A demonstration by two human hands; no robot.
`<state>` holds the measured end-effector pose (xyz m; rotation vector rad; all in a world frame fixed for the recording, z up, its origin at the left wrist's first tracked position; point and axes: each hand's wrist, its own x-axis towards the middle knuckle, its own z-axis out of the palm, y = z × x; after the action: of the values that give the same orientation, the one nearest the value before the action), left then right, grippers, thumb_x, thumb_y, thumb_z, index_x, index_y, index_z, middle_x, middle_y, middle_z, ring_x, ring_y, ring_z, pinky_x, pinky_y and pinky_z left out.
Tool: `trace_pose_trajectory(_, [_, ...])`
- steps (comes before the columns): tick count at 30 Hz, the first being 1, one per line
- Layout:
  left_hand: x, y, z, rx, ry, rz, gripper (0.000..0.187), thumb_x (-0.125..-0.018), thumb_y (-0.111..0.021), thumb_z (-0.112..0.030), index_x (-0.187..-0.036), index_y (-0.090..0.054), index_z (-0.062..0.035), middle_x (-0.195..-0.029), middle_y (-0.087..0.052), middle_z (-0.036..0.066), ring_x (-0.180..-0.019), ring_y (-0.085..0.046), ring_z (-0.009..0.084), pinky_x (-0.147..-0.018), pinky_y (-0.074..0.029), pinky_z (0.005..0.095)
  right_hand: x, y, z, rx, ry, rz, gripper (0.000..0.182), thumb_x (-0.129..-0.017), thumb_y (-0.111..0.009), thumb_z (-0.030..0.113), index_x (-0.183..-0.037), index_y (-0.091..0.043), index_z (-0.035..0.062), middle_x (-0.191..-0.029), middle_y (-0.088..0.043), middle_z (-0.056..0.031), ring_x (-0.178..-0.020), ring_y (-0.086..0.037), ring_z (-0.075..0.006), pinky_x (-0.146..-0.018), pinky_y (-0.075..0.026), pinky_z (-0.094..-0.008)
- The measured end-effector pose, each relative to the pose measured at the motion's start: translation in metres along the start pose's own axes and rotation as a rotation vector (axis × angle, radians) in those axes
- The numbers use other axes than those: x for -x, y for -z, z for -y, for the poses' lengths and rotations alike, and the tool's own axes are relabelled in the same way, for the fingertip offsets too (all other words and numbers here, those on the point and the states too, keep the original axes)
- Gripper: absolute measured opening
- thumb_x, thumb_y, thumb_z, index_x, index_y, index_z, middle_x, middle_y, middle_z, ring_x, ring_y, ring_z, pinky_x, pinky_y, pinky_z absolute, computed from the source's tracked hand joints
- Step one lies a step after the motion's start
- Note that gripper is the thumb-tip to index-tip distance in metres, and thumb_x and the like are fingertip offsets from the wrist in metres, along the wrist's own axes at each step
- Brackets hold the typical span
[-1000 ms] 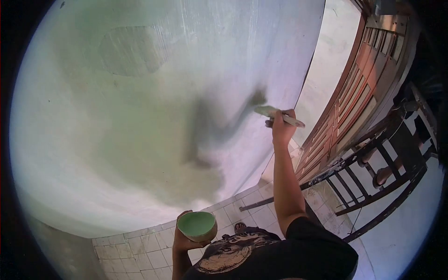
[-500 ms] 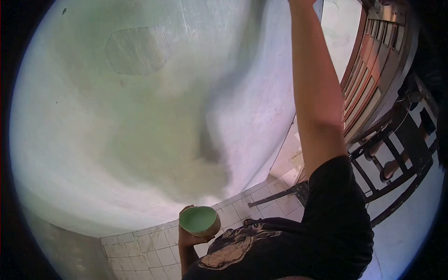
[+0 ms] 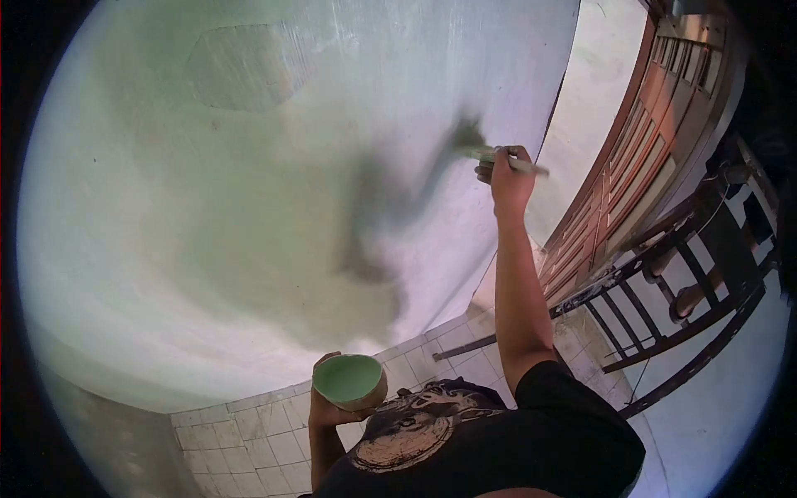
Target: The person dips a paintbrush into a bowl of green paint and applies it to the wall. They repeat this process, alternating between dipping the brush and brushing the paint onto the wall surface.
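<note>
A bowl (image 3: 349, 380) with light green paint inside is held near my chest by my left hand (image 3: 330, 412), whose fingers wrap round its side and underside. My right hand (image 3: 511, 176) is closed on a paintbrush (image 3: 526, 166), with the handle pointing right. The brush's bristle end points left, close to the pale green wall (image 3: 274, 191); whether it touches the wall cannot be made out. Dark shadows of the arm and brush fall on the wall.
White floor tiles (image 3: 282, 450) run along the wall's foot. At the right are a dark metal frame (image 3: 639, 324) and a brown louvred wooden door or shutter (image 3: 614, 199). A person's bare feet (image 3: 691, 299) show behind the frame.
My right hand has come down from above the top edge into view, bringing the brush with it. The bowl in my left hand sits slightly higher and farther left.
</note>
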<state>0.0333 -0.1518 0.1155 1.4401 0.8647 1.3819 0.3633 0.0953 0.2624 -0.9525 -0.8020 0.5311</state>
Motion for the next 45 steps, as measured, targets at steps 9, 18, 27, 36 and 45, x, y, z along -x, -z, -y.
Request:
trace_pose_trajectory(9, [0.001, 0.000, -0.001, 0.037, -0.005, 0.023, 0.105, -0.037, -0.089, -0.023, -0.123, -0.032, -0.0017, -0.114, -0.049, 0.013, -0.104, -0.053, 0.0241, -0.086, -0.046, 0.0370, -0.153, -0.102, 0.169, 0.499, 0.717, -0.208, 0.025, -0.078, -0.058, 0.020, -0.062, -0.050, 0.0025, -0.054, -0.049, -0.0050, -0.050, -0.052, -0.0206, -0.048, -0.041, -0.0389])
trace_pose_trajectory(18, [0.011, -0.002, 0.004, 0.053, 0.023, 0.032, 0.107, -0.035, -0.091, -0.022, -0.123, -0.033, -0.0012, -0.115, -0.048, 0.015, -0.105, -0.053, 0.0251, -0.087, -0.046, 0.0388, -0.091, -0.073, 0.046, -0.035, 0.840, -0.085, 0.018, -0.082, -0.056, 0.012, -0.076, -0.048, -0.0029, -0.068, -0.054, -0.0081, -0.065, -0.049, -0.0154, -0.060, -0.043, -0.0309])
trace_pose_trajectory(27, [0.009, -0.009, -0.002, 0.046, 0.053, -0.021, 0.108, -0.035, -0.091, -0.024, -0.123, -0.033, -0.0005, -0.114, -0.050, 0.014, -0.104, -0.054, 0.0252, -0.087, -0.046, 0.0393, 0.031, 0.018, -0.069, 0.170, -0.172, 0.007, 0.021, -0.081, -0.057, 0.019, -0.075, -0.049, -0.0004, -0.069, -0.055, -0.0143, -0.067, -0.056, -0.0237, -0.060, -0.044, -0.0363])
trace_pose_trajectory(36, [0.004, -0.027, 0.002, 0.065, 0.003, 0.030, 0.108, -0.037, -0.090, -0.028, -0.124, -0.031, -0.0015, -0.114, -0.049, 0.014, -0.104, -0.053, 0.0258, -0.087, -0.046, 0.0394, -0.059, -0.061, 0.085, -0.466, 0.324, 0.005, 0.013, -0.082, -0.052, 0.009, -0.077, -0.046, -0.0012, -0.073, -0.055, -0.0066, -0.066, -0.054, -0.0142, -0.059, -0.046, -0.0270])
trace_pose_trajectory(45, [-0.008, -0.041, 0.012, 0.063, 0.024, 0.146, 0.113, -0.034, -0.092, -0.032, -0.126, -0.032, -0.0016, -0.118, -0.048, 0.015, -0.107, -0.052, 0.0273, -0.090, -0.045, 0.0421, 0.052, 0.024, -0.141, 0.332, 0.322, 0.056, 0.009, -0.087, -0.048, 0.010, -0.083, -0.046, 0.0022, -0.074, -0.055, -0.0106, -0.064, -0.054, -0.0173, -0.054, -0.044, -0.0289])
